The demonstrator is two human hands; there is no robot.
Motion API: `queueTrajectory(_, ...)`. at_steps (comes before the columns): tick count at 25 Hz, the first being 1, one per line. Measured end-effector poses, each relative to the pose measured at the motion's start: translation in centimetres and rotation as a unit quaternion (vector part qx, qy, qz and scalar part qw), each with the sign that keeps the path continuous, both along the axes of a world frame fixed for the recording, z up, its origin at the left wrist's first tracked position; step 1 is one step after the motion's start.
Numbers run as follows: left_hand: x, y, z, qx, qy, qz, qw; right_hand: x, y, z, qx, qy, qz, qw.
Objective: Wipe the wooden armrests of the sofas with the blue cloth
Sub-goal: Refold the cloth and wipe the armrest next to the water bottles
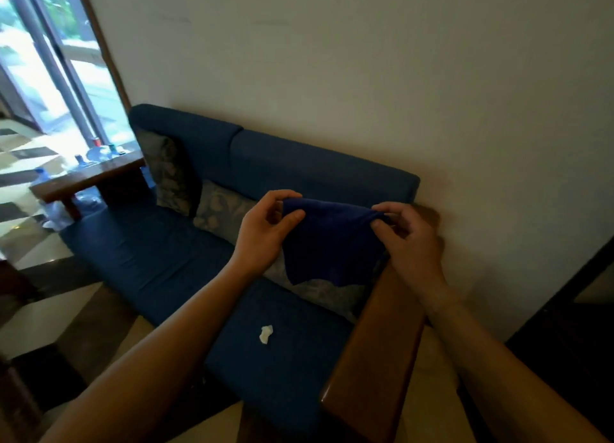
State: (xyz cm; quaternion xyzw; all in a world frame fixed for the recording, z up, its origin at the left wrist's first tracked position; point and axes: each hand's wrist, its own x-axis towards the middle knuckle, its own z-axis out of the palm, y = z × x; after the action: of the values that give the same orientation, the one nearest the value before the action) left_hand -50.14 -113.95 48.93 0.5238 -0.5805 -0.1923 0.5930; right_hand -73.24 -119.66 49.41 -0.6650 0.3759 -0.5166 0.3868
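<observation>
A dark blue cloth [327, 240] hangs stretched between my two hands above the sofa's right end. My left hand [265, 230] pinches its upper left corner between thumb and fingers. My right hand [407, 231] pinches the upper right corner. Below my right forearm runs the sofa's wide brown wooden armrest [372, 353], from the wall toward me. The cloth is in the air and touches neither the armrest nor the seat.
The blue sofa [159, 256] stands along the white wall, with patterned cushions [219, 215] against its back. A crumpled white tissue [266, 334] lies on the near seat. A wooden side table [89, 177] with bottles stands at the sofa's far end by a glass door.
</observation>
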Motion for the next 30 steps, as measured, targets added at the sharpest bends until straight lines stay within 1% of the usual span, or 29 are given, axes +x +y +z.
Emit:
queueTrajectory(4,6.7,5.3,-0.6,0.014,-0.017,0.106,0.994,8.2,0.2,-0.6,0.006,0.015,0.103,0.995)
queueTrajectory(7,12.3,9.9,-1.0,0.026,-0.043,0.207,0.977,15.3,1.4,-0.8,0.006,0.013,0.185,0.983)
queueTrajectory(12,19.6,16.6,-1.3,0.032,-0.066,0.313,0.947,26.4,3.7,-1.3,0.005,0.023,0.292,0.956)
queueTrajectory(16,24.8,20.2,-1.8,0.041,-0.054,0.355,0.932,33.9,5.3,-1.5,-0.008,0.025,0.358,0.933)
queueTrajectory(19,28.0,22.3,-2.9,0.046,-0.041,0.378,0.924,38.6,6.4,-1.6,-0.017,0.033,0.387,0.921)
queueTrajectory(25,34.3,25.1,-4.4,0.055,-0.026,0.414,0.908,46.5,8.6,-2.8,-0.03,0.032,0.414,0.909)
queueTrajectory(30,39.4,24.5,-5.7,0.053,-0.001,0.434,0.899,53.1,7.7,-3.9,-0.022,0.041,0.43,0.902)
